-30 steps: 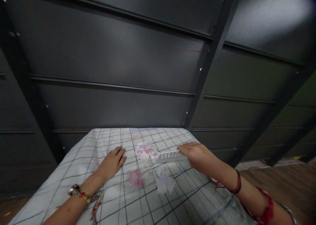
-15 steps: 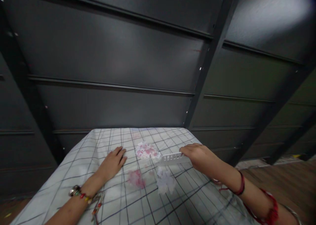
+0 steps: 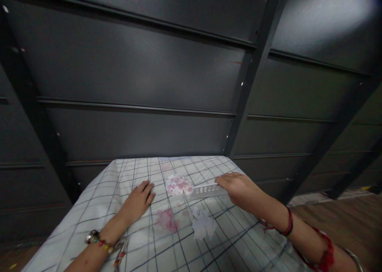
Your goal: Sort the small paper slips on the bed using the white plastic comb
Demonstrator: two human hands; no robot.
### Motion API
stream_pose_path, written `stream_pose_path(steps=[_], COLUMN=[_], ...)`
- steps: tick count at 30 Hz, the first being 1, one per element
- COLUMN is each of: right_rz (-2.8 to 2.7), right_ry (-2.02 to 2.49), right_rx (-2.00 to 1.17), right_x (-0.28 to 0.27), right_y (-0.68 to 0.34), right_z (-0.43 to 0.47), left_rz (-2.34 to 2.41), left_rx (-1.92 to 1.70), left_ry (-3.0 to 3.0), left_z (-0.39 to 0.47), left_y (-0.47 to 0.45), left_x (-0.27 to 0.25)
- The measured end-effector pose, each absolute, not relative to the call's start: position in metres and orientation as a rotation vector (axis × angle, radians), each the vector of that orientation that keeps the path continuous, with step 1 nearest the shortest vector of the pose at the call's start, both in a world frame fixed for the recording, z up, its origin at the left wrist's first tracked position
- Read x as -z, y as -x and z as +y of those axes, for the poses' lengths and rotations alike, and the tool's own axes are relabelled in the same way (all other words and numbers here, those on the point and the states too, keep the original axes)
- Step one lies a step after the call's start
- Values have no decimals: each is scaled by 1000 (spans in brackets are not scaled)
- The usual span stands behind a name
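Observation:
My right hand [image 3: 234, 186] is closed round the right end of a white slotted plastic piece [image 3: 205, 190], which looks like the side of a small basket. Its left end meets a heap of white and pink paper-like bits [image 3: 178, 184]. Below it, a white crumpled, ragged-edged clump [image 3: 203, 224] lies on the cloth. My left hand [image 3: 139, 200] rests palm down on the cloth, fingers stretched out and holding nothing, to the left of the heap. A blotchy pink patch [image 3: 167, 220] lies between my hands, nearer to me; whether it is a stain or a thin sheet I cannot tell.
A white cloth with dark check lines [image 3: 143, 248] covers the table and hangs over its left side. Directly behind the table stands a dark panelled metal wall [image 3: 143, 132]. Brown flooring [image 3: 352, 220] shows at the right.
The slotted plastic piece has tilted slightly, its left end still against the heap, with my right hand shifting a little left. My left hand stays flat; the view has moved slightly.

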State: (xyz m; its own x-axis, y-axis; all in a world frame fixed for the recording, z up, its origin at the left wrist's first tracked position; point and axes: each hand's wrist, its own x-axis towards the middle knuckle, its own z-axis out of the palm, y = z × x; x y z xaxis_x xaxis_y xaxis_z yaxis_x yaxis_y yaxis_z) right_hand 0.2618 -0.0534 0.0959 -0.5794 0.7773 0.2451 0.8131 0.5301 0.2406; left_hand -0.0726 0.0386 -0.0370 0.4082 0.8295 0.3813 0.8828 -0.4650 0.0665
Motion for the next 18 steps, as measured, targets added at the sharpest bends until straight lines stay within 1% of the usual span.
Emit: stream_pose_path(steps=[11,18], right_rz=[-2599,-2643], right_ry=[1260,1267], right_rx=[556,491], right_x=[-109,-103], right_y=[-242,-243], right_z=[-71,-74], left_rz=[-1536,-1531], left_rx=[549,538], left_ry=[2516,2525], left_z=[37,37], left_y=[73,72], left_x=[36,35])
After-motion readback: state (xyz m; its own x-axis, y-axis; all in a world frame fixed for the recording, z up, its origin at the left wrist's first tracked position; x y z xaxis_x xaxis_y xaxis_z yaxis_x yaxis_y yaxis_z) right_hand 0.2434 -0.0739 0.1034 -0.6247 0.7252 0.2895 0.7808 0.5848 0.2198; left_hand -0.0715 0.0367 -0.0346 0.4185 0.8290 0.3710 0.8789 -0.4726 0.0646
